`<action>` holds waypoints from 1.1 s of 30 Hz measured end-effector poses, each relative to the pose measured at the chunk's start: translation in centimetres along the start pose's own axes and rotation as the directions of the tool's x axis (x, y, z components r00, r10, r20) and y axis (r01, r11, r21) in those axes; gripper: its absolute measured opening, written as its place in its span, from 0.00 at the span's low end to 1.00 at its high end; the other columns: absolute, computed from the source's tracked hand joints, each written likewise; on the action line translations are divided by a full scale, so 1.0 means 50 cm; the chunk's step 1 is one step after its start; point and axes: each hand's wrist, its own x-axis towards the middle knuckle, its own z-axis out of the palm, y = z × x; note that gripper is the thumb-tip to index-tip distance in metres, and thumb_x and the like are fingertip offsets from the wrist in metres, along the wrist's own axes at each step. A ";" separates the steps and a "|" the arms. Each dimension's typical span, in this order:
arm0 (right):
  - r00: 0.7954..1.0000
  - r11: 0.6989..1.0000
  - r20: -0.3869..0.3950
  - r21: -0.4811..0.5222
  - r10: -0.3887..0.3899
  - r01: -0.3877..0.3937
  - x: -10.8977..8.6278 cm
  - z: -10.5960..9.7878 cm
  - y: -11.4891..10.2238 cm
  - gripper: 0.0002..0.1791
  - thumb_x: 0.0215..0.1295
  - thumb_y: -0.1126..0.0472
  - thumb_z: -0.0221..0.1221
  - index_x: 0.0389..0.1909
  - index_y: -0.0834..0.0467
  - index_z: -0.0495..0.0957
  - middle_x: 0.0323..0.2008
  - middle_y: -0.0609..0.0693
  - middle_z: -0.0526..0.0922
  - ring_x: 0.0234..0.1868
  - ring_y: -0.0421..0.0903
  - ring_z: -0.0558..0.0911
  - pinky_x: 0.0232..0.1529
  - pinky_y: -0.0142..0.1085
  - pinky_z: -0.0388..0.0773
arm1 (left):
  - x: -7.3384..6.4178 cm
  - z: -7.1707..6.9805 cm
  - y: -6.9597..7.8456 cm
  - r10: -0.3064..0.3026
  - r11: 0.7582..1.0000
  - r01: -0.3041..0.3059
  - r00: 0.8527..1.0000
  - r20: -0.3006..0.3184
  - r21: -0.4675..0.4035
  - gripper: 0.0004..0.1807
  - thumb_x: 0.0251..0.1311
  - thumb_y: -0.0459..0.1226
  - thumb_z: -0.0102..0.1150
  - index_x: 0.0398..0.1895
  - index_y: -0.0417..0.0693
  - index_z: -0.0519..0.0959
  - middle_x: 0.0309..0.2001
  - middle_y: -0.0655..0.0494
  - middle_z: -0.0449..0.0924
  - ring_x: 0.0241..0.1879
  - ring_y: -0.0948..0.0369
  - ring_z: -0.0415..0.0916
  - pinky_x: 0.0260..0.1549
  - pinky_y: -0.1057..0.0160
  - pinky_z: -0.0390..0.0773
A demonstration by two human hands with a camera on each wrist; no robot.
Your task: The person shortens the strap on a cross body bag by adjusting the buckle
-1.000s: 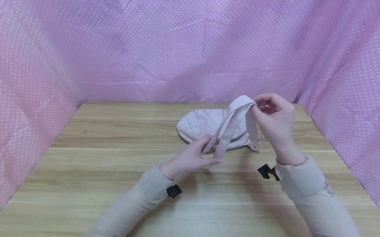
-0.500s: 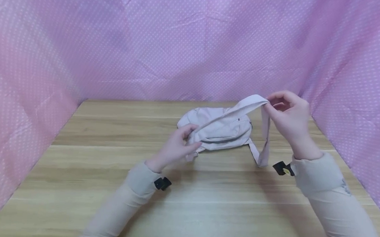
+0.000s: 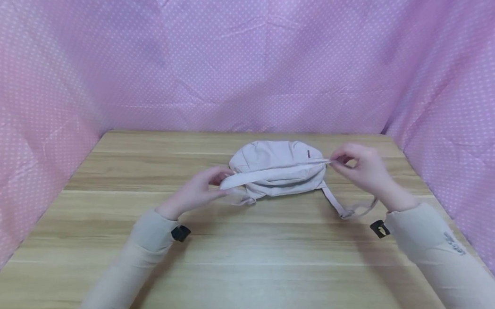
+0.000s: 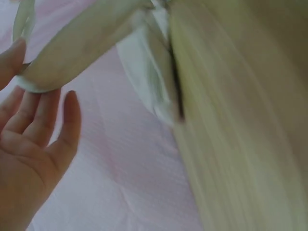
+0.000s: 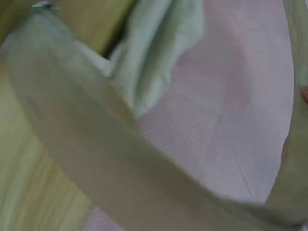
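A pale pinkish sling bag (image 3: 273,153) lies toward the back of the wooden table. Its long strap (image 3: 272,172) stretches across the bag's front between both hands. At the bag's left end, my left hand (image 3: 198,191) pinches the strap. The left wrist view has the thumb above and fingers beneath the looped strap (image 4: 82,43). Beyond the bag's right end, my right hand (image 3: 363,168) pinches the strap between thumb and fingertips. A wide blurred stretch of strap (image 5: 110,149) fills the right wrist view, where only a bit of finger shows.
The wooden table (image 3: 240,267) ends at a pink dotted curtain (image 3: 253,60) along the back and sides. A lower strap section with a buckle (image 3: 343,214) hangs from the bag's right end toward my right wrist.
My hands have moved apart, the left going left and the right going right and then lower. The raised strap loop has been drawn out nearly straight across the bag.
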 end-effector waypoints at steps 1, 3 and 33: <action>0.999 0.999 0.037 -0.002 -0.036 0.037 -0.004 0.011 0.003 0.13 0.41 0.81 0.66 0.28 0.64 0.80 0.26 0.54 0.84 0.28 0.32 0.77 0.33 0.18 0.75 | -0.004 -0.005 -0.007 -0.009 1.000 0.008 1.000 0.020 0.011 0.22 0.53 0.27 0.65 0.52 0.36 0.74 0.41 0.47 0.82 0.43 0.54 0.79 0.49 0.53 0.78; 0.991 0.995 0.091 -0.004 -0.095 0.096 -0.009 0.033 0.007 0.14 0.40 0.81 0.66 0.27 0.63 0.80 0.25 0.52 0.84 0.27 0.37 0.78 0.30 0.23 0.78 | -0.012 -0.013 -0.019 -0.027 0.999 0.026 0.998 0.059 0.030 0.21 0.53 0.27 0.64 0.51 0.35 0.75 0.39 0.48 0.82 0.42 0.55 0.78 0.50 0.52 0.78; 0.859 0.944 0.490 -0.189 -0.147 0.270 -0.077 0.184 -0.075 0.21 0.56 0.52 0.65 0.49 0.56 0.78 0.49 0.55 0.78 0.52 0.55 0.74 0.54 0.50 0.70 | -0.041 0.075 0.047 -0.228 0.852 -0.037 0.871 0.434 0.523 0.46 0.61 0.50 0.58 0.75 0.48 0.45 0.74 0.36 0.31 0.72 0.39 0.31 0.69 0.37 0.38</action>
